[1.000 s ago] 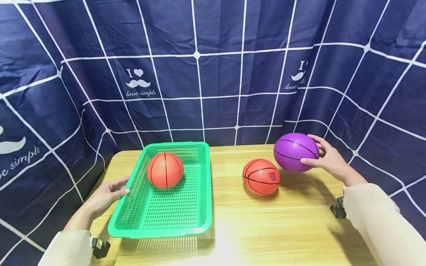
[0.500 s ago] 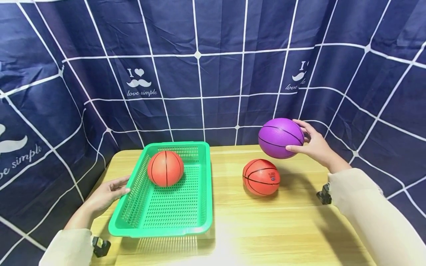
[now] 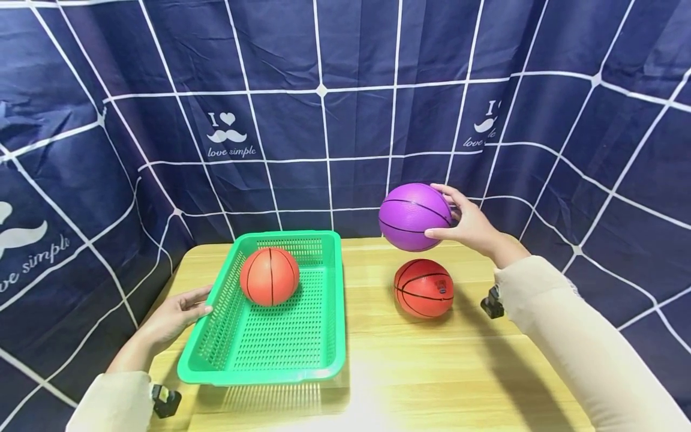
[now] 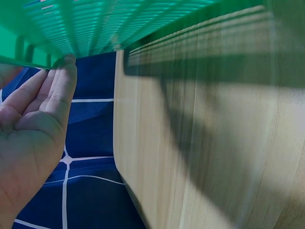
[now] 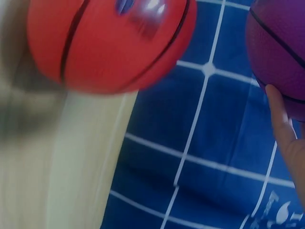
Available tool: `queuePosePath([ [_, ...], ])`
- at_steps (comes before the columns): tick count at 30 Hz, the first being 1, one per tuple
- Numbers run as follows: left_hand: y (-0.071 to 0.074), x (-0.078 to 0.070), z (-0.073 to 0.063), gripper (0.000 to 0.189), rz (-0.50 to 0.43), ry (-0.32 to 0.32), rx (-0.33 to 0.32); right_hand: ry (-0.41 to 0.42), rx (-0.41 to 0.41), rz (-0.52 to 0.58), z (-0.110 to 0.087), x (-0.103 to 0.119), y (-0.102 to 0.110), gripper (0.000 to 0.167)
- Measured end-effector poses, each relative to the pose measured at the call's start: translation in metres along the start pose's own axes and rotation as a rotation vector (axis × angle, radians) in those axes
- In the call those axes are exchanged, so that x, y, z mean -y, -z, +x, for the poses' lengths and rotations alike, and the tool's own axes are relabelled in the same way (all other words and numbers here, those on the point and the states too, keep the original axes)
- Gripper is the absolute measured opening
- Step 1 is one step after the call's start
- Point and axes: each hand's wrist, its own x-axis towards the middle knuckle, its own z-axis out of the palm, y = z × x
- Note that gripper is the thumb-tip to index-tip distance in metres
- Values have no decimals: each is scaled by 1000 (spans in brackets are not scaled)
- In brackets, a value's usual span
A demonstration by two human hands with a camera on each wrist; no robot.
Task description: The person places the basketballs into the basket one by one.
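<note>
Purple ball [image 3: 412,216] shifted, right hand [image 3: 472,231] gripping, left hand [image 3: 174,315] touching basket [image 3: 337,300], fingers [image 4: 58,95] straight, palm [image 4: 33,148] in wrist view only

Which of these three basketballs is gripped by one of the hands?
The purple basketball, held up by the right hand. Neither other is held: one red ball sits in the green basket, the second red ball rests on the table.
</note>
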Motion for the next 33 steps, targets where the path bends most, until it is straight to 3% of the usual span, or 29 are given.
queuePosePath([
  [13,-1,0,1,60,13,7,-5,100,162,140,17,19,-51,88],
  [33,1,1,0,60,8,5,-4,168,402,247,20,58,-130,90],
])
